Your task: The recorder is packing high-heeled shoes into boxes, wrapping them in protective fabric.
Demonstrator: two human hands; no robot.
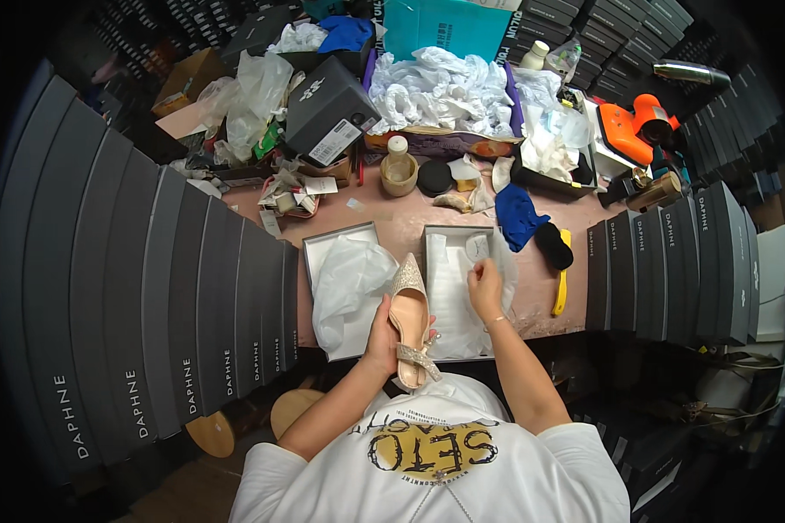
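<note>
A glittery, pointed-toe shoe (410, 314) with a strap and a bow-like ornament is in my left hand (381, 338), its toe pointing away from me. My left fingers wrap round its side and sole. Curled closed, my right hand (487, 289) is over the right part of an open shoe box (438, 229); whatever its fingers may hold is hidden. White tissue paper (452, 296) lines that box, and a small round pale item (477, 247) lies near its far right corner. Left of it, a second open box part (309, 253) holds crumpled tissue paper (349, 283).
Rows of dark shoe boxes (161, 288) (672, 270) stand on both sides. A yellow-handled brush (562, 279) and blue cloth (521, 216) lie at right. Behind are a bottle in a cup (399, 170), a bin of crumpled paper (440, 96) and an orange tape dispenser (628, 131).
</note>
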